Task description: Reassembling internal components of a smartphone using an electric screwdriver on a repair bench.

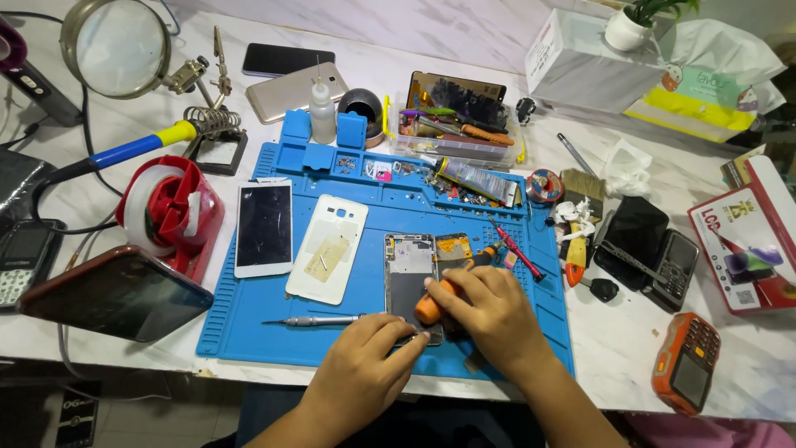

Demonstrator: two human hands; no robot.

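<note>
two hands (414, 340) on one opened phone (409, 274), one screwdriver (444, 290).

A single head-worn camera looks steeply down and forward from above the near edge of a white marble-patterned table (630, 365). It sits close enough that the blue rubber work mat (249, 323) fills the middle of the frame. The person's forearms enter from the bottom edge, so the view faces away from the body. The far side of the table runs along the top. No second view is given, so nothing overlaps.
</note>
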